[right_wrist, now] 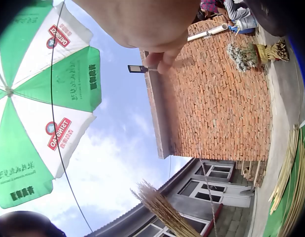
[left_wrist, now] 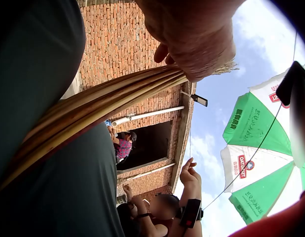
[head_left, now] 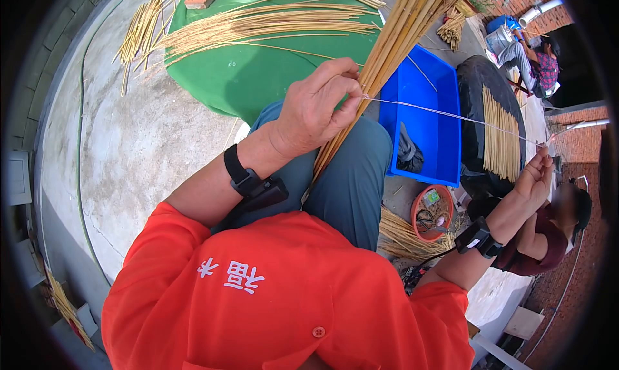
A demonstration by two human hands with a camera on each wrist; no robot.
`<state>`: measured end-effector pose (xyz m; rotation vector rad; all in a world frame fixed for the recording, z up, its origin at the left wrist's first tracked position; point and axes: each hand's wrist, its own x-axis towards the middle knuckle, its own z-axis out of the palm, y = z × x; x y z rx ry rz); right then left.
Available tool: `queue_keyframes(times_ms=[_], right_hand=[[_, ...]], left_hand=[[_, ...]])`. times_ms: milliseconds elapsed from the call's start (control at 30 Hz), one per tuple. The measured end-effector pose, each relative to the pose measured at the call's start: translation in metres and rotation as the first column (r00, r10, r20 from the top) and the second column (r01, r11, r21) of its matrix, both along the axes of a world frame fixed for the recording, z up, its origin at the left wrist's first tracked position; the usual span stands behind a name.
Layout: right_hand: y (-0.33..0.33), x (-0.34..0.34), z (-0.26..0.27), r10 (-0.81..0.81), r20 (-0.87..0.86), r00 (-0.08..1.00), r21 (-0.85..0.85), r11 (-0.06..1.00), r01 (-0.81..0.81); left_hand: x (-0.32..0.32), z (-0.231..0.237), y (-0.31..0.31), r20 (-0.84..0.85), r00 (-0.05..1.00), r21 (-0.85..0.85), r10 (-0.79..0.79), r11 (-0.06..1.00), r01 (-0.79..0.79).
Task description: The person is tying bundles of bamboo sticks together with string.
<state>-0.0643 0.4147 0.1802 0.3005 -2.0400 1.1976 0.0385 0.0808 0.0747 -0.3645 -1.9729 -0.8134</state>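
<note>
Red shirt (head_left: 258, 321) lies nearest, below the bundle (head_left: 401, 35); the bundle's long axis rises between our knees (head_left: 361, 157), slanting away rightward. Our nearer left hand (head_left: 319, 104) apparently pinches string (head_left: 445, 113) against it; our right hand (head_left: 532, 176) pinches the string taut, well right.

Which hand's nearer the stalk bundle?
Left. The left hand grips the bundle; the right hand is well off to its right, pinching the string.

stalks (head_left: 393, 48): golden tan | cord (head_left: 464, 118): seemingly pinkish-white | cloth (head_left: 251, 83): green | tray (head_left: 445, 138): blue
</note>
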Motion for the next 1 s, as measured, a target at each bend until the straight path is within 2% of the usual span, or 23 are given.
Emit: queue_keyframes(times_ms=[33, 67, 100, 133, 200, 300, 400, 467, 500, 533, 700, 800, 867, 900, 933, 1000], right_hand=[[0.012, -0.006, 0.000, -0.102, 0.010, 0.995, 0.185, 0.978, 0.098], [0.023, -0.011, 0.001, -0.202, -0.011, 0.979, 0.361, 0.913, 0.192], [0.029, -0.011, 0.001, -0.250, -0.059, 0.966, 0.453, 0.856, 0.249], [0.032, -0.012, 0.001, -0.249, -0.079, 0.965, 0.466, 0.847, 0.257], [0.036, -0.011, 0.003, -0.181, -0.090, 0.979, 0.370, 0.907, 0.201], [0.038, -0.015, 0.009, 0.008, -0.036, 0.999, 0.056, 0.998, -0.006], [0.043, -0.029, 0.020, 0.179, 0.011, 0.984, -0.172, 0.970, -0.174], [0.046, -0.037, 0.026, 0.264, 0.054, 0.963, -0.242, 0.939, -0.244], [0.048, -0.039, 0.030, 0.299, 0.075, 0.951, -0.263, 0.926, -0.270], [0.050, -0.041, 0.035, 0.321, 0.100, 0.942, -0.269, 0.920, -0.285], [0.047, -0.046, 0.061, 0.331, 0.255, 0.909, -0.243, 0.931, -0.271], [0.024, -0.035, 0.067, 0.244, 0.410, 0.879, -0.353, 0.931, -0.094], [0.007, -0.027, 0.064, 0.147, 0.329, 0.933, -0.280, 0.959, -0.052], [0.004, -0.026, 0.063, 0.114, 0.300, 0.947, -0.256, 0.966, -0.036], [0.009, -0.030, 0.061, 0.092, 0.226, 0.970, -0.102, 0.992, -0.070], [0.024, -0.037, 0.055, 0.083, 0.068, 0.994, 0.214, 0.972, -0.096]], left_hand=[[0.000, 0.000, 0.000, -0.004, 1.000, 0.001, -0.002, 1.000, 0.002], [0.000, 0.000, 0.000, -0.005, 1.000, 0.000, -0.002, 1.000, 0.002], [0.000, 0.001, 0.000, -0.009, 1.000, 0.001, -0.005, 1.000, 0.005], [0.001, 0.001, 0.000, -0.012, 1.000, 0.001, -0.008, 1.000, 0.008], [0.001, 0.000, 0.000, -0.013, 1.000, -0.002, -0.010, 1.000, 0.010], [0.000, -0.001, 0.001, -0.013, 1.000, 0.004, -0.018, 1.000, 0.018], [0.000, 0.000, 0.001, -0.004, 1.000, 0.015, -0.024, 1.000, 0.024], [-0.003, 0.000, 0.000, 0.002, 1.000, 0.019, -0.023, 1.000, 0.023], [-0.005, 0.000, -0.001, -0.050, 0.999, -0.013, -0.010, 1.000, 0.009], [-0.006, 0.000, -0.002, -0.103, 0.995, -0.045, 0.002, 0.999, -0.006], [-0.005, 0.001, -0.001, -0.087, 0.996, -0.028, -0.004, 1.000, 0.002], [-0.006, 0.000, -0.002, -0.088, 0.996, -0.014, -0.009, 1.000, 0.008], [-0.005, -0.001, -0.002, -0.093, 0.996, -0.006, -0.008, 1.000, 0.007], [-0.003, -0.001, -0.001, -0.035, 0.999, 0.028, -0.029, 0.999, 0.030], [-0.001, -0.001, -0.001, 0.024, 0.998, 0.064, -0.052, 0.997, 0.050], [-0.001, 0.000, -0.001, 0.022, 0.999, 0.062, -0.048, 0.997, 0.046]])
